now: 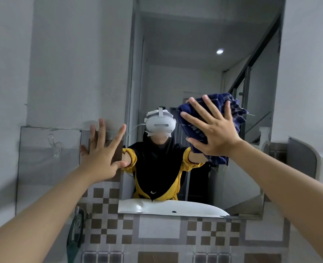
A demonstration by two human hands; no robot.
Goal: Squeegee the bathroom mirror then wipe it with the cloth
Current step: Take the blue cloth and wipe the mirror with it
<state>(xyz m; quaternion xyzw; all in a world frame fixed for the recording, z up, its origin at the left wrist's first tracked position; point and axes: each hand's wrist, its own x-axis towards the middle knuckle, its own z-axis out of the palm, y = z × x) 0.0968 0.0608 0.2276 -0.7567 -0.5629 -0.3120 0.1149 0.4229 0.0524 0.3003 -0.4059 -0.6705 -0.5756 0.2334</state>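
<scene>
pressing the blue cloth (230, 111) flat on the mirror (204, 63), your right hand (213, 130) is spread open; your left hand (102, 154) is splayed, holding nothing.

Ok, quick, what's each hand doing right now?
Left hand: open, fingers spread, flat on the wall beside the mirror.
Right hand: open, pressing dark blue checked cloth against it.

cloth (230, 109) on mirror (194, 63) R | L hand (102, 158) at mirror's L edge
</scene>
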